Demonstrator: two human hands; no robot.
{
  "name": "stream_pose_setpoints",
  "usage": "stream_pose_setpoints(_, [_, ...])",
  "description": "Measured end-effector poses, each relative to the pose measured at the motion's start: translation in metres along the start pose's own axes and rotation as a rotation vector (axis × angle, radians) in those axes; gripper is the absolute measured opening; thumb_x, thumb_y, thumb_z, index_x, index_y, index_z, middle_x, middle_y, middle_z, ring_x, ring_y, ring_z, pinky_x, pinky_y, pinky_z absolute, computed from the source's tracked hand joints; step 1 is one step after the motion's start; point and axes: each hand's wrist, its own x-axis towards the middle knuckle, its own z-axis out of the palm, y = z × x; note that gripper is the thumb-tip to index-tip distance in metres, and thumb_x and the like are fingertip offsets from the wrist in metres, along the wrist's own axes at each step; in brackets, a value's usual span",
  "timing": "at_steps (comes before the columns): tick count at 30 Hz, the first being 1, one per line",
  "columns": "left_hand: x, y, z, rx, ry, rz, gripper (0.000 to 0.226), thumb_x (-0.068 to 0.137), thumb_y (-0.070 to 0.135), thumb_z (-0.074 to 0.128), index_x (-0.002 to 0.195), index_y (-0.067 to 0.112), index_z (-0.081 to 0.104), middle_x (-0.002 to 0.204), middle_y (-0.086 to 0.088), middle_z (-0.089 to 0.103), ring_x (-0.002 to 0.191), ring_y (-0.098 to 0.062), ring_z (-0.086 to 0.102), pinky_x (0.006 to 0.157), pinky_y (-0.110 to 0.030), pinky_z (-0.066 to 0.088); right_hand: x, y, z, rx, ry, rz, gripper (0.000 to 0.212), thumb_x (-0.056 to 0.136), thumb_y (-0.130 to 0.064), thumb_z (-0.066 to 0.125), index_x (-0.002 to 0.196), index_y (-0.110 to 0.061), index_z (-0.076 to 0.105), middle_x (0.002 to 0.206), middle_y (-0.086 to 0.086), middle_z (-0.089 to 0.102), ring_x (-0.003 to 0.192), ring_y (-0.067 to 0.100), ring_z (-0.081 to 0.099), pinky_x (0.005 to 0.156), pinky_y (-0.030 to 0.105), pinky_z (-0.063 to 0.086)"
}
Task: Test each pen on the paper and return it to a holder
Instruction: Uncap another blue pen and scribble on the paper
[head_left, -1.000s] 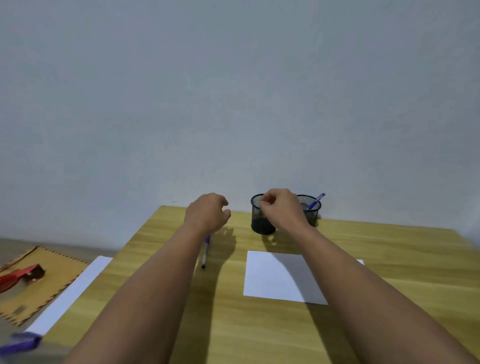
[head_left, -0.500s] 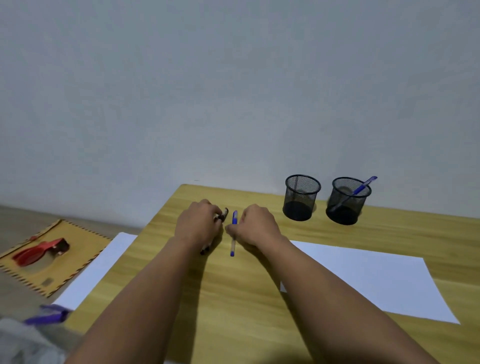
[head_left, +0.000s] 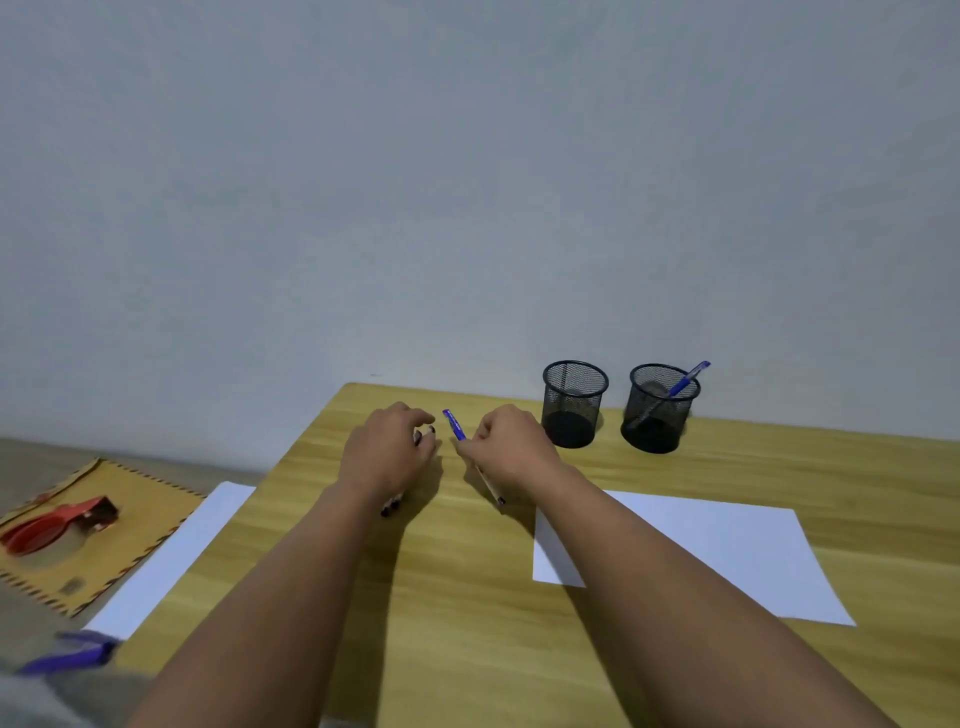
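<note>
Your right hand (head_left: 511, 451) pinches a blue pen (head_left: 457, 428), cap end tilted up and far. Your left hand (head_left: 387, 452) is curled over dark pens (head_left: 390, 506) on the table (head_left: 467, 597). Paper (head_left: 717, 545) lies near right; two mesh holders (head_left: 574, 402) far right, the rightmost with a pen.

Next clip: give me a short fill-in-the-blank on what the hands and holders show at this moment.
1. The right hand holds a pen with a ____ cap.
2. The number of pens standing in the right holder is ____.
3. The left holder contains ____ pens.
4. The paper lies in front of the holders, nearer the ____ hand.

Missing words: blue; one; no; right
</note>
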Motion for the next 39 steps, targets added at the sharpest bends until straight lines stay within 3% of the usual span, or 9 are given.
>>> stream_pose_setpoints(4, [-0.008, 0.022, -0.021, -0.180, -0.085, 0.112, 0.054, 0.095, 0.027, 0.064, 0.147, 0.030, 0.051, 0.132, 0.008, 0.062, 0.110, -0.014, 0.062, 0.091, -0.038, 0.054, -0.020, 0.004, -0.030, 0.189, -0.062, -0.037, 0.027, 0.091, -0.020, 0.073, 0.065, -0.013, 0.070, 0.076, 0.008, 0.081, 0.053, 0.006, 0.066, 0.067, 0.033, 0.058])
stream_pose_setpoints(7, [-0.015, 0.040, -0.037, -0.288, -0.054, 0.160, 0.061, 0.093, 0.022, 0.069, 0.150, 0.031, 0.048, 0.127, 0.013, 0.062, 0.104, -0.012, 0.065, 0.090, -0.032, 0.053, -0.038, 0.009, -0.059, 0.323, -0.109, -0.023, 0.017, 0.096, -0.019, 0.073, 0.080, -0.011, 0.075, 0.081, 0.008, 0.080, 0.049, 0.003, 0.061, 0.055, 0.024, 0.052])
stream_pose_setpoints(9, [-0.017, 0.055, -0.047, -0.343, -0.066, 0.172, 0.048, 0.092, 0.021, 0.072, 0.138, 0.029, 0.061, 0.118, 0.015, 0.067, 0.096, -0.008, 0.067, 0.085, -0.029, 0.053, -0.052, 0.012, -0.079, 0.374, -0.122, 0.002, 0.013, 0.096, -0.024, 0.075, 0.087, -0.015, 0.078, 0.081, 0.000, 0.079, 0.059, 0.006, 0.065, 0.054, 0.020, 0.051])
stream_pose_setpoints(12, [-0.021, 0.078, -0.056, -0.408, -0.108, 0.164, 0.016, 0.088, 0.021, 0.077, 0.103, 0.026, 0.079, 0.090, 0.015, 0.074, 0.074, -0.005, 0.065, 0.070, -0.024, 0.047, -0.070, 0.019, -0.108, 0.510, -0.139, 0.044, 0.014, 0.097, -0.023, 0.077, 0.099, -0.009, 0.080, 0.084, 0.001, 0.079, 0.060, 0.008, 0.066, 0.055, 0.021, 0.050])
stream_pose_setpoints(18, [-0.034, 0.109, -0.063, -0.543, -0.236, 0.160, 0.006, 0.088, 0.020, 0.078, 0.092, 0.018, 0.082, 0.075, -0.004, 0.076, 0.067, -0.010, 0.064, 0.071, -0.030, 0.051, -0.102, 0.042, -0.140, 1.144, -0.228, 0.224, 0.021, 0.096, -0.033, 0.080, 0.097, -0.012, 0.080, 0.094, 0.006, 0.081, 0.062, 0.009, 0.067, 0.054, 0.018, 0.052])
stream_pose_setpoints(22, [-0.046, 0.136, -0.057, -0.611, -0.290, 0.227, 0.008, 0.090, 0.019, 0.075, 0.092, 0.015, 0.081, 0.074, -0.004, 0.077, 0.064, -0.009, 0.065, 0.069, -0.025, 0.050, -0.112, 0.046, -0.129, 1.036, -0.086, 0.183, 0.015, 0.097, -0.031, 0.079, 0.094, -0.016, 0.080, 0.077, -0.002, 0.073, 0.054, 0.006, 0.060, 0.049, 0.017, 0.046])
stream_pose_setpoints(27, [-0.052, 0.153, -0.055, -0.699, -0.454, 0.184, 0.015, 0.099, 0.022, 0.065, 0.096, 0.013, 0.077, 0.084, -0.007, 0.079, 0.075, -0.017, 0.073, 0.070, -0.025, 0.050, -0.114, 0.046, -0.119, 1.008, 0.111, 0.203, 0.024, 0.107, -0.032, 0.063, 0.095, -0.015, 0.075, 0.064, -0.005, 0.066, 0.048, 0.007, 0.052, 0.046, 0.020, 0.041])
stream_pose_setpoints(33, [-0.055, 0.161, -0.048, -0.822, -0.569, 0.098, 0.026, 0.097, 0.029, 0.067, 0.095, 0.004, 0.074, 0.092, -0.014, 0.079, 0.082, -0.021, 0.074, 0.089, -0.043, 0.056, -0.110, 0.057, -0.109, 1.009, 0.162, 0.239, 0.028, 0.110, -0.033, 0.056, 0.096, -0.013, 0.069, 0.055, -0.005, 0.060, 0.042, 0.008, 0.046, 0.046, 0.021, 0.037])
stream_pose_setpoints(39, [-0.052, 0.164, -0.037, -0.836, -0.600, 0.048, 0.026, 0.101, 0.026, 0.061, 0.102, 0.003, 0.074, 0.094, -0.010, 0.079, 0.077, -0.014, 0.072, 0.088, -0.035, 0.058, -0.104, 0.067, -0.101, 0.997, 0.201, 0.239, 0.030, 0.111, -0.032, 0.054, 0.091, -0.014, 0.066, 0.052, -0.007, 0.059, 0.043, 0.008, 0.043, 0.047, 0.022, 0.033])
